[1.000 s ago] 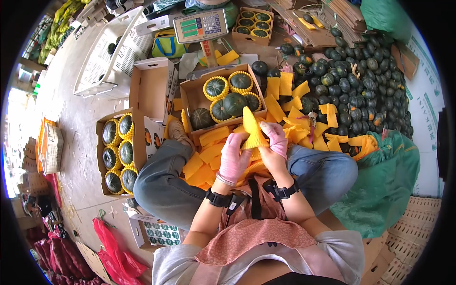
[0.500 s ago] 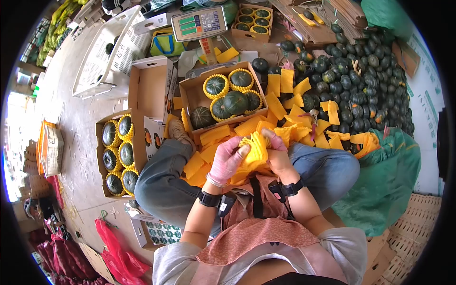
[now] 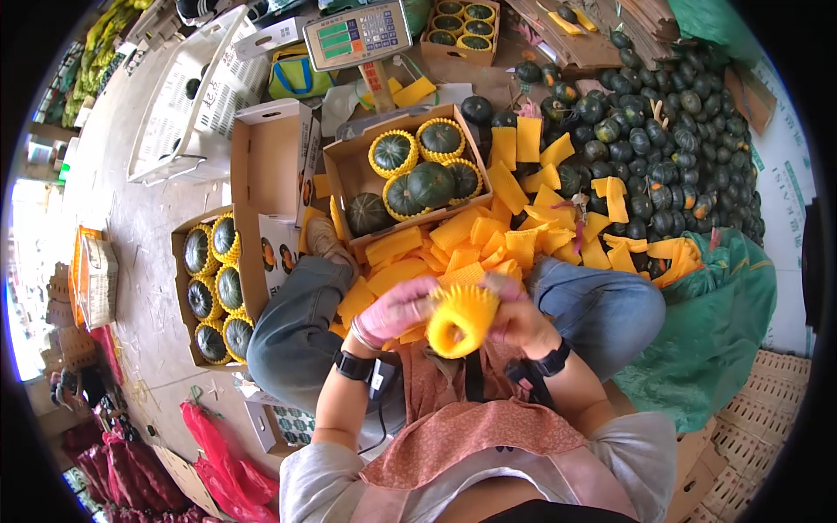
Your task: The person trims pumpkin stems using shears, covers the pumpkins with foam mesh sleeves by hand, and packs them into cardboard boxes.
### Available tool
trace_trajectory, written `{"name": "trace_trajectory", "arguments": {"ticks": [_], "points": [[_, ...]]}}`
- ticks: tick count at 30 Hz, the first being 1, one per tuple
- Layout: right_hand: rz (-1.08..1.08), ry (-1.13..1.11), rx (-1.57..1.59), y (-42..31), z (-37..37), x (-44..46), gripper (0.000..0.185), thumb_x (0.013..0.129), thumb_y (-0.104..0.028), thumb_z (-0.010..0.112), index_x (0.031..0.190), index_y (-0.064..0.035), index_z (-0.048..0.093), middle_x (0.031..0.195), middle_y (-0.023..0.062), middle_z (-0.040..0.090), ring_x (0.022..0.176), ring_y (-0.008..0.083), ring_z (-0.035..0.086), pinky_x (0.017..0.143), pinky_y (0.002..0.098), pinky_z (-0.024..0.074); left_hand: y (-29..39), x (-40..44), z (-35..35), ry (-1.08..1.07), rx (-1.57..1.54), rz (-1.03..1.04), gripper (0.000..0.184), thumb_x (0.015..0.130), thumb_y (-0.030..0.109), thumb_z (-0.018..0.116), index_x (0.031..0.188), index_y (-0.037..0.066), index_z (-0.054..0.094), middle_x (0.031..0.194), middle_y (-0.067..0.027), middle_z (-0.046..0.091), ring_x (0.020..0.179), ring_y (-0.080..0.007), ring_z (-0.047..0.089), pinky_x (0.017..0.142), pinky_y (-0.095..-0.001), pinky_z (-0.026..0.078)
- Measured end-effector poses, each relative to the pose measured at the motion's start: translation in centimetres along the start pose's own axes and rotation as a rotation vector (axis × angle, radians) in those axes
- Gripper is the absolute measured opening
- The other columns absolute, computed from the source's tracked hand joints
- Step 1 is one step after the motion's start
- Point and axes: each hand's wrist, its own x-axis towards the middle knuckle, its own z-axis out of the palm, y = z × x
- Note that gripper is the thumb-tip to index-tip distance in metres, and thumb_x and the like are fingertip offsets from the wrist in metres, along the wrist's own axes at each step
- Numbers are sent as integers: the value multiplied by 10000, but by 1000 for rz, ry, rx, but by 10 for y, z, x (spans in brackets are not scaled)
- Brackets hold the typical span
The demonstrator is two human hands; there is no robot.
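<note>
A yellow foam net sleeve (image 3: 466, 305), puffed into a ring with a hole facing me, is held between my two hands above my lap. My left hand (image 3: 397, 312), in a pinkish glove, grips its left side. From the right, my right hand (image 3: 520, 321) closes on the other edge, its fingers slightly blurred. Just beyond lies a heap of flat yellow foam sleeves (image 3: 462, 244). Behind that heap, an open cardboard box (image 3: 340, 166) holds several dark green squashes, most in yellow nets. One bare squash (image 3: 432, 185) rests on top of the others, and another bare squash (image 3: 368, 214) sits in the near left corner.
A filled box of netted squashes (image 3: 251, 292) stands at my left, beside an open carton (image 3: 270, 161). Behind the middle box is a digital scale (image 3: 357, 35). A large pile of squashes (image 3: 654, 157) spreads at right, near a green sack (image 3: 724, 322). White crates (image 3: 187, 105) stand far left.
The foam sleeve has gone from a bunched shape to an opened ring, its hole turned toward me. Both hands have moved closer to my body and slightly farther apart.
</note>
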Motion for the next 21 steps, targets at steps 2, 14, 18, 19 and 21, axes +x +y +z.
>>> {"name": "trace_trajectory", "arguments": {"ticks": [2, 14, 18, 19, 21], "points": [[362, -74, 103, 14, 3, -11, 363, 817, -42, 633, 1167, -74, 545, 1032, 72, 624, 739, 137, 620, 579, 222, 500, 10, 5, 10, 187, -505, -67, 199, 909, 231, 564, 989, 52, 531, 972, -39, 564, 899, -134, 546, 823, -273, 450], [-328, 512, -459, -49, -53, 144, 249, 920, -232, 528, 1130, -135, 619, 835, -35, 613, 494, 57, 503, 327, 197, 307, 24, 156, -89, 318, 1295, 476, 191, 787, 185, 661, 806, 19, 567, 724, -170, 560, 644, -358, 520, 615, -395, 454], [-140, 472, -358, -56, -50, 190, 191, 921, -240, 535, 1008, -108, 642, 776, -44, 603, 600, 36, 522, 351, 218, 326, 2, 187, -138, 478, 1099, 158, 183, 856, 173, 622, 948, 22, 576, 778, -138, 576, 719, -293, 536, 711, -336, 458], [-151, 502, -438, -61, -41, 195, 173, 921, -228, 541, 976, -97, 641, 763, -44, 600, 623, 33, 522, 375, 220, 341, -1, 187, -146, 524, 854, 109, 158, 892, 163, 588, 953, 20, 556, 732, -70, 540, 695, -179, 498, 687, -294, 446], [-442, 455, -672, -53, -47, 215, 129, 915, -173, 572, 855, -67, 614, 720, -34, 570, 635, 38, 489, 495, 222, 383, -6, 179, -154, 569, 751, 224, 138, 915, 159, 567, 929, 24, 537, 736, -2, 488, 694, -86, 432, 640, -238, 412]]}}
